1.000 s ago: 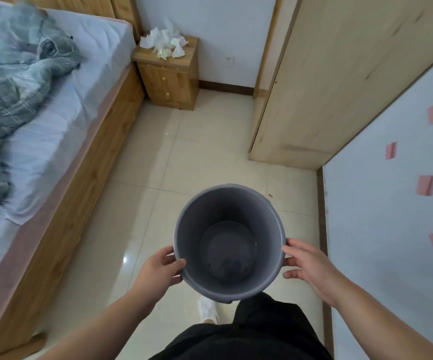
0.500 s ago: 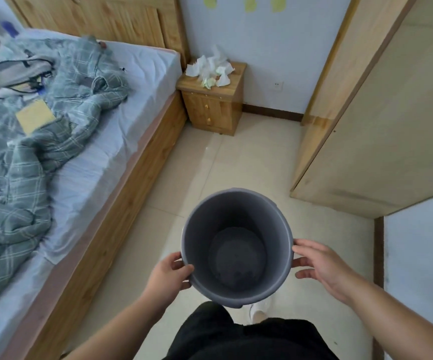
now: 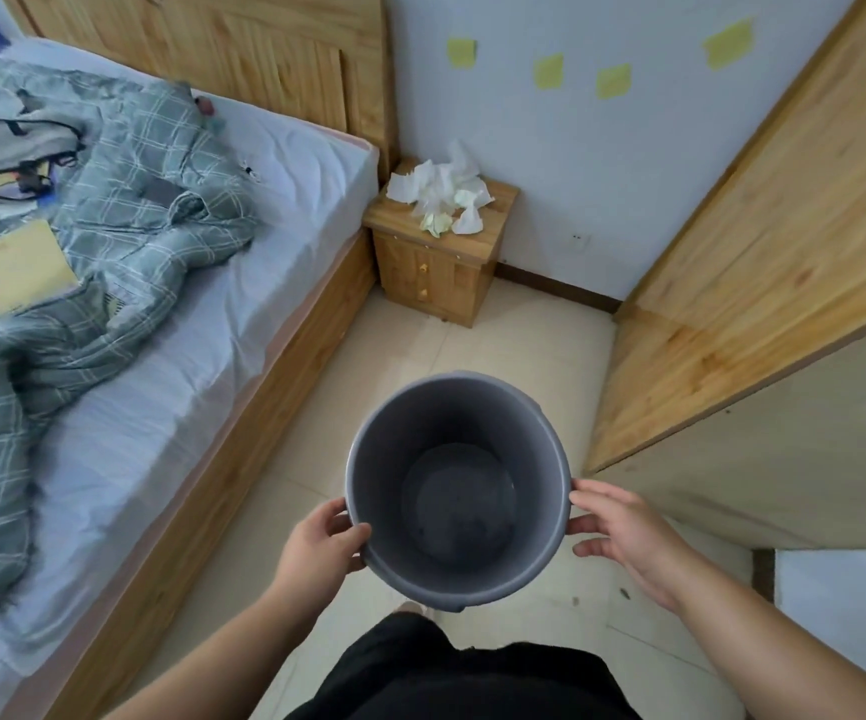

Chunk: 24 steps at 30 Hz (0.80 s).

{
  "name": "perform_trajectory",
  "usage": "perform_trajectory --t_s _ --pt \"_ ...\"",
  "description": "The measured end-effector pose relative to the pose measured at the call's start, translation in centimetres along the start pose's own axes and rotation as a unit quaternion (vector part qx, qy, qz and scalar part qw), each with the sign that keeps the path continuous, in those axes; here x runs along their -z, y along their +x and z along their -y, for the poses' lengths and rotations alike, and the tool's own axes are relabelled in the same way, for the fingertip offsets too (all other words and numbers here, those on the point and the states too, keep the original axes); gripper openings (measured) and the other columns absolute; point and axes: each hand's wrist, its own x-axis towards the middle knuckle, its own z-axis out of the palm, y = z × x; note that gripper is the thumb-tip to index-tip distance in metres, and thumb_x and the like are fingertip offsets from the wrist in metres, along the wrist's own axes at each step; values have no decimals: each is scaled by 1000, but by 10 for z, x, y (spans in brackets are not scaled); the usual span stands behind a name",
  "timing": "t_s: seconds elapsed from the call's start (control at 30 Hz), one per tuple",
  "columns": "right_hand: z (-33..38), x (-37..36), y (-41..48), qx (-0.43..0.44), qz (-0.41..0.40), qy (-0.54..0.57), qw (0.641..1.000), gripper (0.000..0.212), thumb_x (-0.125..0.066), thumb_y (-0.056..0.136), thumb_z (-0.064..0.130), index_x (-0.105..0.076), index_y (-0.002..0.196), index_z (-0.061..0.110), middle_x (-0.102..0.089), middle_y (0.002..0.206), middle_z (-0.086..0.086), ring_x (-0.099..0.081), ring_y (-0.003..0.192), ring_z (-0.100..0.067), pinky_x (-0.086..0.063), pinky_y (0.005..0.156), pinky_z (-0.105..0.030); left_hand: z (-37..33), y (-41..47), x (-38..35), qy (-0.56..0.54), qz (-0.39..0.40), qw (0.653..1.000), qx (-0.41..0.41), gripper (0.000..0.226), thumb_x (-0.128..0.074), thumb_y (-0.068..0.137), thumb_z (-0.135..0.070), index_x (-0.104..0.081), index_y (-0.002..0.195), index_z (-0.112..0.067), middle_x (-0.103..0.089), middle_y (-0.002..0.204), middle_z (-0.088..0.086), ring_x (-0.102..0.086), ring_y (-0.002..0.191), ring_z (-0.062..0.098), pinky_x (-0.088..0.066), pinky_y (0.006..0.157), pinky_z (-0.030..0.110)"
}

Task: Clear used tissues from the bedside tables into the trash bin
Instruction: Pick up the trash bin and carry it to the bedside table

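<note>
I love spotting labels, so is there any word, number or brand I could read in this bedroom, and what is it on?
No text here can be read.
The yellow sticky notes on the wall look blank.
The yellow pad on the bed shows no writing.
The grey bin shows no label.

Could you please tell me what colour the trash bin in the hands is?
The trash bin is dark grey throughout, seen best in the head view.
</note>
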Motion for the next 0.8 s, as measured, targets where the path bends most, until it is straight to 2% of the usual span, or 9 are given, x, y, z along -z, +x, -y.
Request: perform_trajectory --t_s 0.13,0.27,0.37,0.5,0.7,0.8 --pt "43 -15 34 0 -19 25 1000 27 -69 84 34 -80 107 26 -82 103 -4 -76 86 -24 -58 66 -37 -58 58 18 23 18 1000 -12 24 -67 101 -14 -65 117 -32 -80 108 -5 -79 90 13 -65 69 26" --pt "77 -15 71 6 -36 58 998 19 -66 97 21 -76 113 23 -82 103 -6 -76 85 -24 -58 65 -38 -114 109 23 55 37 998 -21 21 -69 101 -17 -65 116 -31 -78 108 -7 -78 94 15 -65 68 25" --pt "101 -11 106 -3 -39 66 997 19 -65 99 18 -76 113 21 -81 101 -7 -75 83 -24 -57 63 -37 -147 147 18 64 37 997 -17 21 -69 100 -16 -64 111 -34 -78 105 -9 -77 91 13 -61 60 20" --pt "138 2 166 -12 -19 67 997 20 -64 99 19 -77 114 20 -81 101 -9 -75 85 -26 -57 65 -39 -181 194 5 64 21 998 4 23 -72 98 -16 -64 107 -36 -79 100 -7 -78 84 11 -61 59 20" --pt "208 14 258 -32 42 29 998 20 -65 99 15 -77 115 16 -80 99 -13 -75 80 -27 -57 67 -41 -231 251 -7 25 -25 999 31 24 -69 97 -8 -69 113 -27 -83 95 -10 -81 84 14 -65 65 28" --pt "256 15 292 -33 56 2 998 20 -65 99 12 -75 116 13 -78 98 -15 -73 77 -27 -58 64 -39 -253 274 -8 3 -43 999 27 24 -68 98 -7 -68 112 -27 -82 95 -16 -80 83 10 -63 60 22"
